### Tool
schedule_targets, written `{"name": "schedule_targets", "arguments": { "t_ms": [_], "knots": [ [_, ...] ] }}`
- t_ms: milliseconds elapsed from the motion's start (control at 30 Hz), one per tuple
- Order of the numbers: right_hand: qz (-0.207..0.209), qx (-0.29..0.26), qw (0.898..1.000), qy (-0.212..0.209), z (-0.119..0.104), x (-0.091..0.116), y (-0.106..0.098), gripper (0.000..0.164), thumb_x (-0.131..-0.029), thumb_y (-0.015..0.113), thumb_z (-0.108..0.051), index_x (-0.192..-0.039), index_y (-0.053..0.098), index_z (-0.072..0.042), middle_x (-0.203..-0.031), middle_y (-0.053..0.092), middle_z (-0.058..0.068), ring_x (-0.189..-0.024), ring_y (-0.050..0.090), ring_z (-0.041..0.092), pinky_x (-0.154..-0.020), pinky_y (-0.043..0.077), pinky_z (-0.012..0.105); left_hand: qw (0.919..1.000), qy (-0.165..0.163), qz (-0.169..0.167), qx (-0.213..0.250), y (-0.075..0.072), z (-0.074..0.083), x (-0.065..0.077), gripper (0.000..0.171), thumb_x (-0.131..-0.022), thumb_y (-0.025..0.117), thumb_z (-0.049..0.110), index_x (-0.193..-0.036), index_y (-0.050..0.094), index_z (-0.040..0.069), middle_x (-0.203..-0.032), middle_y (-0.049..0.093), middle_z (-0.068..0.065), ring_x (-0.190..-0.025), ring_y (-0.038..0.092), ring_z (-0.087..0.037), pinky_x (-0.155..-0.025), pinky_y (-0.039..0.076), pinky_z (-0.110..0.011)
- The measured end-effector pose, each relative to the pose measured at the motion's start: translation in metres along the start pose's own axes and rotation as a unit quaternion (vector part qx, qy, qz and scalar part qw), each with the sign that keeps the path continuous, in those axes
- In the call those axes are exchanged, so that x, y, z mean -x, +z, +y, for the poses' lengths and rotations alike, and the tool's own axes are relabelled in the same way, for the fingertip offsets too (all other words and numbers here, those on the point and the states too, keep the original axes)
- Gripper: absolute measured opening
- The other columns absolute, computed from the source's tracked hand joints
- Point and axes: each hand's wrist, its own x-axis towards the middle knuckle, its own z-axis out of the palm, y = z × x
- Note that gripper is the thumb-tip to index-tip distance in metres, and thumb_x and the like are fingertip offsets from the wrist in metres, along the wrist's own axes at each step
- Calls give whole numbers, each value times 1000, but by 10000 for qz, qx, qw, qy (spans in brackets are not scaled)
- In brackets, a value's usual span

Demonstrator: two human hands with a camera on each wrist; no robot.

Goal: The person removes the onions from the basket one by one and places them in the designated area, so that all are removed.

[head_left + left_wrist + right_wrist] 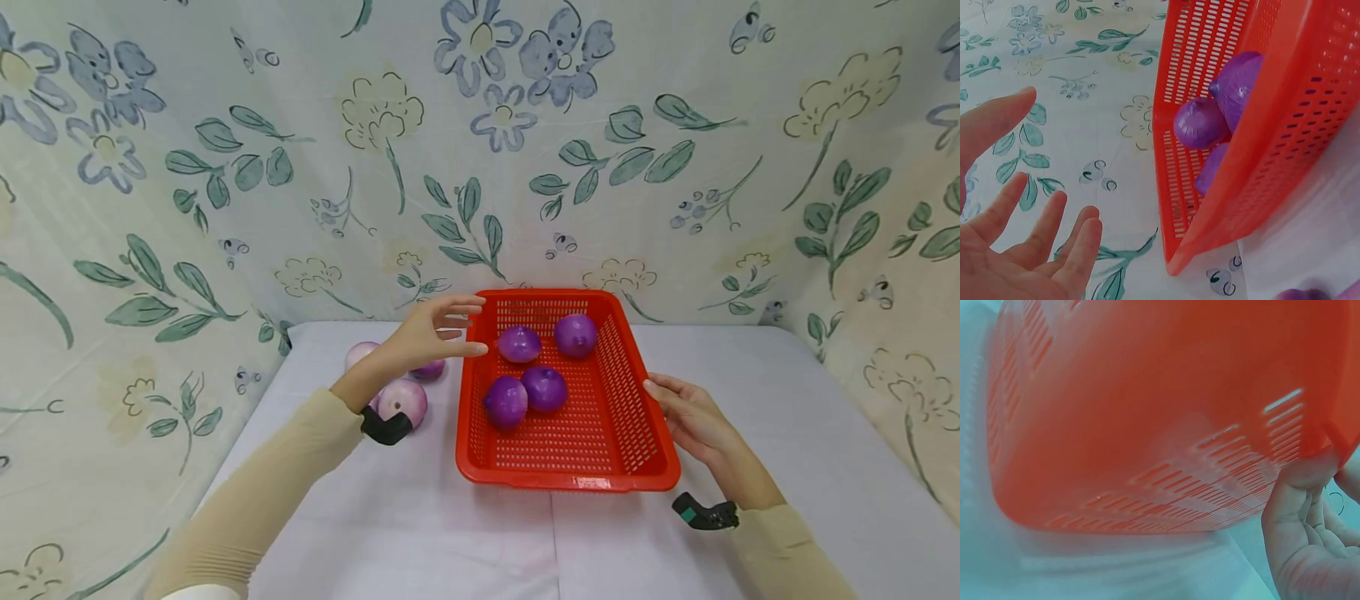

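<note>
A red plastic basket with slotted walls stands on the table, several purple onions lying inside. My right hand pinches the basket's right rim; the right wrist view shows that hand with its fingers at the edge, beside the outer wall. Over by the left rim, my left hand is held up with fingers spread and nothing in it. The left wrist view shows this hand apart from the basket. Left of the basket, paler onions lie partly hidden behind my left forearm.
A white cloth covers the table. Behind it and at both sides hangs a flower-printed curtain, close to the basket's far rim. Another purple onion lies near the basket's left side.
</note>
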Motion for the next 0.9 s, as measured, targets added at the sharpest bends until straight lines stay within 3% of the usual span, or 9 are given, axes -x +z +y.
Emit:
{"name": "schedule_targets", "arguments": {
  "t_ms": [267, 433, 667, 900],
  "knots": [
    [-21, -70, 10000, -2, -1, 1, 1, 45, -102, 59, -21, -139, 42, -2, -107, 69, -4, -92, 66, 12, -81, 58, 28, 9994, -2, -257, 246, 37, 9, -28, 63, -82, 83, 23, -139, 56, 17, -138, 57, -7, -125, 55, -27, -99, 50, -39],
    [-42, -105, 9999, -24, 0, 0, 1, 43, -102, 58, -20, -138, 42, -2, -106, 69, -4, -92, 66, 12, -81, 58, 27, 9993, -10, -369, 80, 60, 11, -45, 61, -81, 84, 24, -137, 59, 17, -136, 59, -7, -124, 57, -25, -96, 52, -38],
    [-51, -67, 10000, -18, -1, 1, 1, 49, -102, 58, -21, -142, 39, -1, -107, 69, -5, -92, 66, 12, -81, 57, 28, 9977, -120, -666, -15, 85, 3, -62, 58, -83, 82, 20, -136, 59, 14, -134, 61, -8, -119, 60, -25, -94, 53, -36],
    [-42, -33, 10000, -50, 1, 1, 0, 45, -103, 58, -21, -140, 41, -2, -107, 69, -5, -92, 66, 12, -81, 58, 28, 9930, -471, -1083, 21, 99, -5, -71, 57, -83, 82, 18, -135, 61, 12, -135, 60, -14, -125, 54, -38, -95, 53, -42]
  ]
}}
